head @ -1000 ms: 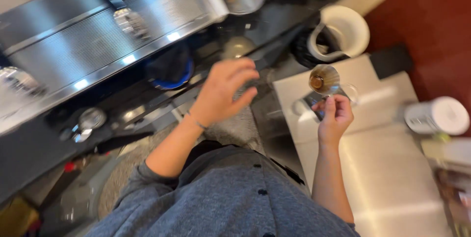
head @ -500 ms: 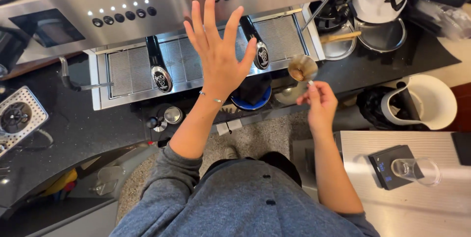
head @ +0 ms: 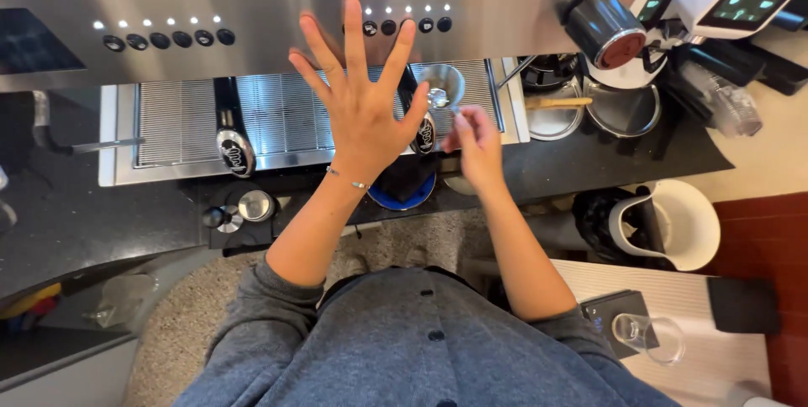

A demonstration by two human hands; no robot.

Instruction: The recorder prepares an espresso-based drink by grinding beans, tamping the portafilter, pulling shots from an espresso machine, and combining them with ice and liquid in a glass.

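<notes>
My left hand [head: 362,108] is held flat with the fingers spread wide, hovering in front of the steel espresso machine [head: 522,11] below its row of round buttons [head: 408,26]. It holds nothing. My right hand [head: 476,148] pinches a small shiny metal cup [head: 439,85] by its near edge and holds it over the ridged drip tray [head: 286,112]. A black portafilter handle [head: 425,131] hangs between my two hands. A second portafilter handle [head: 234,151] hangs further left.
A blue dish with a dark cloth [head: 404,192] sits on the black counter below my hands. Two steel pitchers [head: 623,108] and a grinder [head: 606,37] stand at the right. A white bucket [head: 677,223] and a glass on a small black scale [head: 648,335] lie at lower right.
My right hand has carried the metal cup left, over the drip tray. My left hand stays spread before the machine's front. One second ago both were near the white side table.
</notes>
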